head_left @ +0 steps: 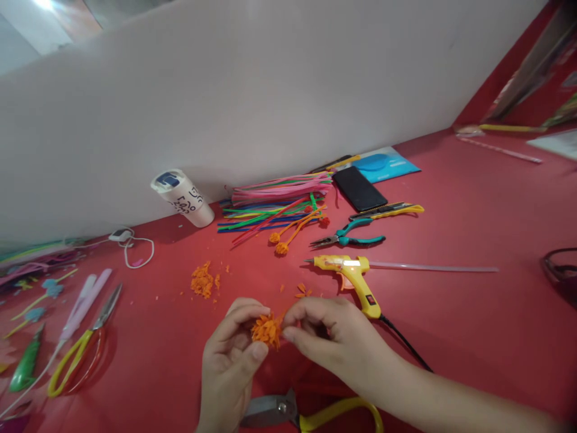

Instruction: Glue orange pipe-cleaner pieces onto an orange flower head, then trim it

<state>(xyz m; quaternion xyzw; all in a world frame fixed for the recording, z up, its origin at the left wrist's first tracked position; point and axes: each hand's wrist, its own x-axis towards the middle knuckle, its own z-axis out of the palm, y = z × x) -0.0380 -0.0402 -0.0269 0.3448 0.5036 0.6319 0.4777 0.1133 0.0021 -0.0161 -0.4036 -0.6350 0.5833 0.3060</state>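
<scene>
Since the orange flower head (pixel 265 332) is small, the left hand (pixel 232 361) pinches it between thumb and fingers above the red table (pixel 464 337), presumably steadying it for the right hand (pixel 333 337), whose curled fingers sit at its edge, gripping or not I can't tell.

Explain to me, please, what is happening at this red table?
A person is handling an orange flower over the red table. The left hand holds it, and the right hand is bent close to its side; whether it grips a petal is hard to see. Loose orange bits lie beyond the left hand. The glue gun lies beyond the right hand, with a stick in its back. The near scissors lie closer to the person.
</scene>
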